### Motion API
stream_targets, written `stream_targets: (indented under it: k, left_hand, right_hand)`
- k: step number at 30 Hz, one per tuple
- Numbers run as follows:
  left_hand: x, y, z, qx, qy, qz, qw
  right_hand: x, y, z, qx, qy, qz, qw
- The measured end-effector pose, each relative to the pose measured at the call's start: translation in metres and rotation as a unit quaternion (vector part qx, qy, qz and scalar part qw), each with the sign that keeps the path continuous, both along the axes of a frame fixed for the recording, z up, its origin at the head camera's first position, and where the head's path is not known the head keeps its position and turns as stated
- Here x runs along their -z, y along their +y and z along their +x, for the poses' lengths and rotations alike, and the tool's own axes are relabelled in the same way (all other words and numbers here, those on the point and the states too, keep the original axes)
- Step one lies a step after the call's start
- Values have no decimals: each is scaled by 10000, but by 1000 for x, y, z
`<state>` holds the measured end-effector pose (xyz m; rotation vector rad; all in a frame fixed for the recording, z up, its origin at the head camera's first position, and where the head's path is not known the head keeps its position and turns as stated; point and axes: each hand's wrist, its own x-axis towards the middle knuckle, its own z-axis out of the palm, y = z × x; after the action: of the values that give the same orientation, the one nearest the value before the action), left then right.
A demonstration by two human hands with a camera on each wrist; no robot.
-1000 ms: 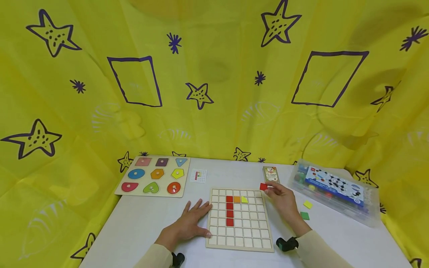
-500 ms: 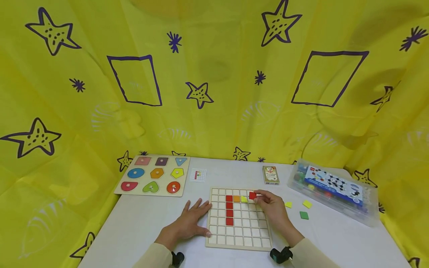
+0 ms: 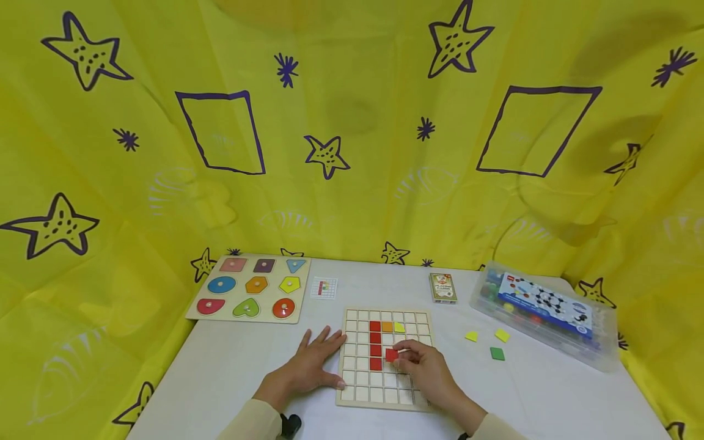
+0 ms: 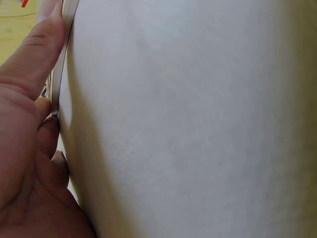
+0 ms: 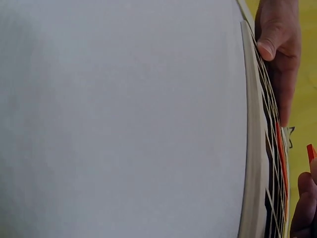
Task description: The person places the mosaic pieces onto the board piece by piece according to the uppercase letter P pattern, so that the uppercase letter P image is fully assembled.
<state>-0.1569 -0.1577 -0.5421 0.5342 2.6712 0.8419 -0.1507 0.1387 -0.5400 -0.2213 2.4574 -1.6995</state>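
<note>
A wooden grid board [image 3: 352, 391] lies flat on the white table. My left hand [image 3: 310, 366] rests at its left edge with fingers spread, the thumb against the board's side. Between thumb and fingertips my right hand [image 3: 431, 373] pinches a red square tile [image 3: 391, 355] over the middle of the grid. In the right wrist view that red tile [image 5: 311, 152] shows raised above the board. A column of several red tiles [image 3: 375, 338] sits in the cells, with an orange tile [image 3: 387, 327] and a yellow tile [image 3: 399, 327] to the right of its top.
Two yellow pieces [image 3: 502, 335] and a green tile [image 3: 497, 354] lie right of the board. Behind stand a card box [image 3: 443, 288] and a clear plastic case [image 3: 544, 311]. A shape puzzle [image 3: 250, 287] and a small pattern card [image 3: 324, 288] lie at the back left.
My right hand has carried the red tile from the board's upper right corner leftward and toward me, to beside the red column. My left hand has stayed in place.
</note>
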Motion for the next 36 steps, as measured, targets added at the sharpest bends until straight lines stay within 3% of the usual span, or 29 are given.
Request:
stream_targets:
  k: [8,17,29,36]
  left_hand:
    - [0,1,0,-32,-72,-7,10000]
    - [2,0,0,-18,-40,-46,10000]
    - [1,0,0,-2,0,-42,10000]
    - [1,0,0,16,15,-59,10000]
  right_hand:
    - [10,-8,14,-403,364,544,9970]
    - [13,-16,19,-550,1090,1367,9831]
    - [14,-23,21,-420,1464,1801,9718]
    - [13,-23,22,-415,1504,1828,9707]
